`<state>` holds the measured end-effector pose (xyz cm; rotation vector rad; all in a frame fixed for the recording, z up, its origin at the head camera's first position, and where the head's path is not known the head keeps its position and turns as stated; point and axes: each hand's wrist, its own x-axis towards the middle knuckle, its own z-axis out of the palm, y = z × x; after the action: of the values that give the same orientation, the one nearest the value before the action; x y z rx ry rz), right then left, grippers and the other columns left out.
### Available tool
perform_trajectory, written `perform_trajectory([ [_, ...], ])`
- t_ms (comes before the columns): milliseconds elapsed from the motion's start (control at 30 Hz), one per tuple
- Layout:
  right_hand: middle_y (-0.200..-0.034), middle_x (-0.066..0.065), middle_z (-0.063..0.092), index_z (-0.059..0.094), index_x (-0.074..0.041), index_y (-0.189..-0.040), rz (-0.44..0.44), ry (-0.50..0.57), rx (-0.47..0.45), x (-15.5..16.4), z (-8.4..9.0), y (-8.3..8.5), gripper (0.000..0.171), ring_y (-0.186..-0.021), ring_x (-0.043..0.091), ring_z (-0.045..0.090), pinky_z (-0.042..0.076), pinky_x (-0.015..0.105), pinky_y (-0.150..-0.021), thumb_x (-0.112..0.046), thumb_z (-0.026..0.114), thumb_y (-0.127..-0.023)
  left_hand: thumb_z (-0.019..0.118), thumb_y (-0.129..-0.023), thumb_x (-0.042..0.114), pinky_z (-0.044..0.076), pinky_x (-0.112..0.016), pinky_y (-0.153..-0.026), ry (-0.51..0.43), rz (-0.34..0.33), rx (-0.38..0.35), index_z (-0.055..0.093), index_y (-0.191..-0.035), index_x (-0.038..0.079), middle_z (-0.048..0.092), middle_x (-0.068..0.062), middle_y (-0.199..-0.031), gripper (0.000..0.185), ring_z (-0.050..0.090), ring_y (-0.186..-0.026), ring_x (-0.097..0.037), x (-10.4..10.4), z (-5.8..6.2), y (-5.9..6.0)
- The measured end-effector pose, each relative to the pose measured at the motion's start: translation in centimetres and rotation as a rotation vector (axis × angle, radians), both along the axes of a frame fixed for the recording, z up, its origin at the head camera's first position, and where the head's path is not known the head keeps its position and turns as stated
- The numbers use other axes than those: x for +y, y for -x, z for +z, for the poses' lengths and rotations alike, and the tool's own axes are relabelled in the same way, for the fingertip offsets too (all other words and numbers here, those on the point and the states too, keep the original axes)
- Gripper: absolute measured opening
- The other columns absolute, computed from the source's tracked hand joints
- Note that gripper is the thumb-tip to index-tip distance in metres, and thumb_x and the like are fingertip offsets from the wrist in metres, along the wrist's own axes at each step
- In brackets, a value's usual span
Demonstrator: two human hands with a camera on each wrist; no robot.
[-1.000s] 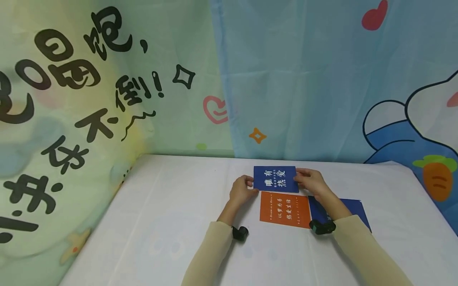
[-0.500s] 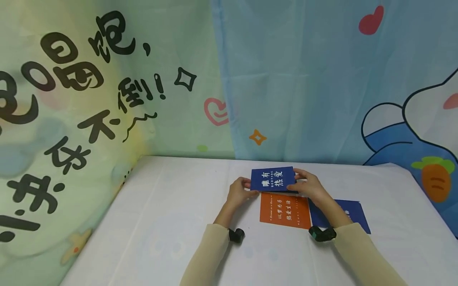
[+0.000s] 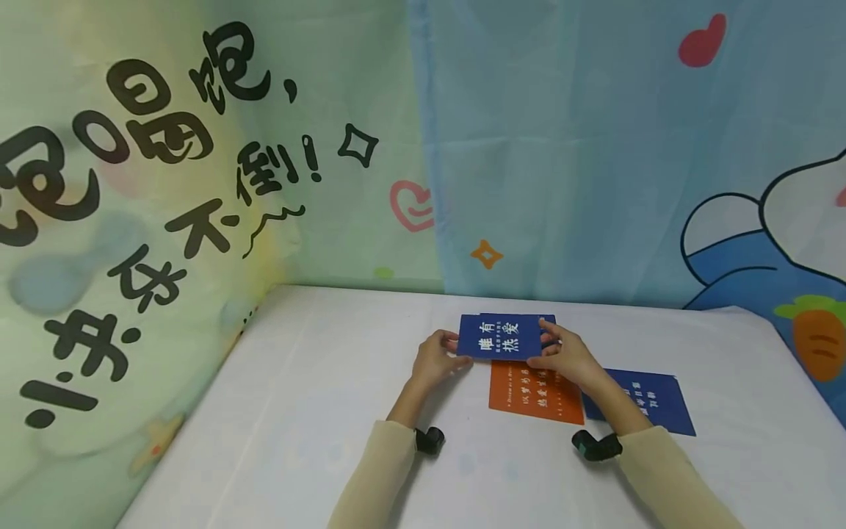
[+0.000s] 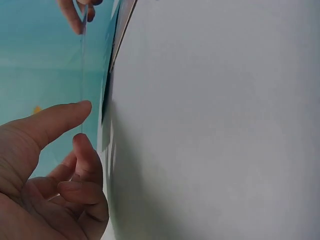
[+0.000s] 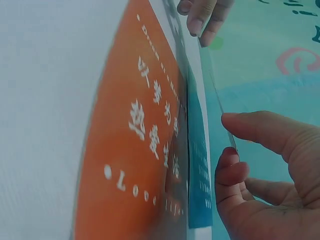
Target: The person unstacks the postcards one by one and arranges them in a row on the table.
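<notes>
A printed cloth backdrop (image 3: pixel 581 184), lettered on its left side, rises behind a white worktop (image 3: pixel 297 411). Two cream sleeves (image 3: pixel 377 477) reach in from the near edge. Partly hidden under the right forearm lies a right-side blue card (image 3: pixel 661 411), just beside an orange card (image 3: pixel 529 400). Beyond the orange one, another blue card (image 5: pixel 200 165) lies mostly covered in the head view by the raised blue card (image 3: pixel 499 336), held tilted above the worktop. The left hand (image 3: pixel 436 358) and right hand (image 3: pixel 570 356) each keep a narrow grip, thumb and fingers pinching its opposite ends. Small black devices (image 3: pixel 430 441) sit at both wrists.
</notes>
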<state>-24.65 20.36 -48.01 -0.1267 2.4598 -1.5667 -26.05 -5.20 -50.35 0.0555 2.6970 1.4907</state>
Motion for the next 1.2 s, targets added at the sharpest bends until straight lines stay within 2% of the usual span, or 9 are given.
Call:
perform_trajectory([
  [200, -0.122, 0.023, 0.043, 0.019, 0.007, -0.151, -0.007, -0.001, 0.002, -0.5, 0.1, -0.3, 0.089, -0.083, 0.017, 0.051, 0.043, 0.027, -0.058, -0.004, 0.075, -0.082, 0.084, -0.074, 0.013, 0.046, -0.023, -0.066, 0.031, -0.008, 0.023, 0.063, -0.116, 0.003, 0.067, -0.006, -0.096, 0.048, 0.06, -0.074, -0.012, -0.4, 0.2, -0.3],
  [333, -0.118, 0.02, 0.045, 0.021, 0.007, -0.151, -0.009, -0.072, 0.009, -1.2, 0.3, -0.6, 0.089, -0.085, 0.02, 0.051, 0.045, 0.024, -0.062, -0.007, 0.075, -0.082, 0.085, -0.074, 0.015, 0.045, -0.025, -0.07, 0.066, 0.001, 0.046, 0.063, -0.116, 0.003, 0.067, -0.006, -0.097, 0.049, 0.057, -0.08, -0.013, -0.8, 0.5, -0.7],
  [433, -0.114, 0.019, 0.047, 0.023, 0.008, -0.15, -0.014, -0.114, 0.011, -1.6, 0.3, -1.0, 0.086, -0.086, 0.022, 0.05, 0.045, 0.024, -0.065, -0.008, 0.075, -0.083, 0.084, -0.074, 0.014, 0.043, -0.025, -0.068, 0.067, 0.001, 0.051, 0.063, -0.116, 0.003, 0.067, -0.007, -0.097, 0.049, 0.055, -0.078, -0.013, -1.0, 0.7, -1.1],
  [700, -0.108, 0.016, 0.047, 0.025, 0.01, -0.148, -0.018, -0.031, 0.036, -2.5, -0.5, -2.0, 0.084, -0.08, 0.016, 0.049, 0.044, 0.021, -0.061, -0.004, 0.075, -0.082, 0.082, -0.077, 0.015, 0.043, -0.025, -0.064, 0.121, -0.004, 0.065, 0.062, -0.118, 0.004, 0.065, -0.007, -0.1, 0.047, 0.055, -0.074, -0.011, -1.9, 1.1, -2.1],
  [867, -0.108, 0.017, 0.047, 0.025, 0.01, -0.148, -0.012, 0.021, 0.07, -3.3, -0.8, -2.5, 0.084, -0.076, 0.011, 0.049, 0.044, 0.018, -0.062, -0.002, 0.075, -0.082, 0.081, -0.078, 0.014, 0.044, -0.028, -0.064, 0.117, 0.0, 0.064, 0.062, -0.118, 0.003, 0.065, -0.009, -0.101, 0.045, 0.055, -0.075, -0.014, -2.8, 1.5, -2.6],
  [1000, -0.107, 0.018, 0.047, 0.026, 0.01, -0.148, -0.011, 0.035, 0.086, -3.8, -1.0, -3.0, 0.083, -0.075, 0.012, 0.048, 0.043, 0.018, -0.061, -0.002, 0.075, -0.082, 0.081, -0.078, 0.015, 0.044, -0.027, -0.064, 0.112, -0.007, 0.057, 0.062, -0.118, 0.003, 0.064, -0.009, -0.101, 0.045, 0.055, -0.076, -0.015, -3.5, 1.7, -3.1],
  [1200, -0.1, 0.015, 0.052, 0.031, 0.011, -0.146, 0.0, -0.003, 0.112, -4.8, -1.3, -3.9, 0.077, -0.073, 0.014, 0.049, 0.042, 0.018, -0.059, -0.008, 0.075, -0.085, 0.081, -0.078, 0.011, 0.044, -0.025, -0.062, 0.084, -0.029, 0.068, 0.061, -0.117, 0.0, 0.063, -0.01, -0.098, 0.045, 0.053, -0.072, -0.013, -4.9, 1.4, -3.8],
])
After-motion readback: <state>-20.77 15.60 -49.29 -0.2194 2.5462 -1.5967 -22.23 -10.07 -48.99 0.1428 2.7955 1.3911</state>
